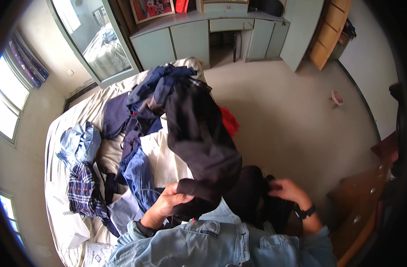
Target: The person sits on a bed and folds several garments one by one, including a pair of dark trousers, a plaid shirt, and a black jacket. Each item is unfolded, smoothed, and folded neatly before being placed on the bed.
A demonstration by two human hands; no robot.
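Note:
My left hand (166,202) grips the edge of a black garment (203,133), which looks like trousers, with my thumb on top of a band of its cloth. The garment stretches away from me over the pile on the bed. On the other side, my right hand (288,191) wears a dark wristband and is slightly blurred. Its fingertips are at dark cloth (253,180) by my lap; whether they pinch it is unclear. Left of the black garment lie a white cloth (168,157), blue jeans (140,177) and dark blue clothes (160,81).
The bed (89,103) has a striped cover. A light blue shirt (79,143) and a plaid shirt (84,192) lie at its left. Red cloth (228,120) shows at its right edge. Beyond stand a mirror door (106,50) and grey cabinets (190,43). A small stool (337,97) stands on the floor.

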